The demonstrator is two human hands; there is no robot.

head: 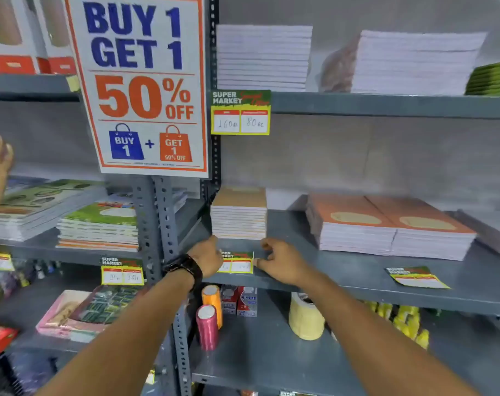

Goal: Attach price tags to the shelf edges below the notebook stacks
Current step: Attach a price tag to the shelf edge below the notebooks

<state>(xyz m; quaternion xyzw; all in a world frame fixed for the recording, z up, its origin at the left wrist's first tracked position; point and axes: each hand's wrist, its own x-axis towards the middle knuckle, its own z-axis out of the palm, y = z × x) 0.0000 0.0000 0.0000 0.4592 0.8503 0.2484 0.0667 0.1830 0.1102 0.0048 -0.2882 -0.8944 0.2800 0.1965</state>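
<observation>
Grey shelf edge [314,284], price tag [238,262] pinched between left hand [207,260] and right hand [281,261] fingers

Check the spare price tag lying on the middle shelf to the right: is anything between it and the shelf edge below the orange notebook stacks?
Nothing visible does. The loose price tag lies flat near the shelf edge, in front of the orange notebook stacks, with bare shelf around it. Both hands are busy: left hand and right hand press another tag.

A shop: steel shelves [386,105] of notebooks, price tags [240,112], discount poster [140,81]
</observation>
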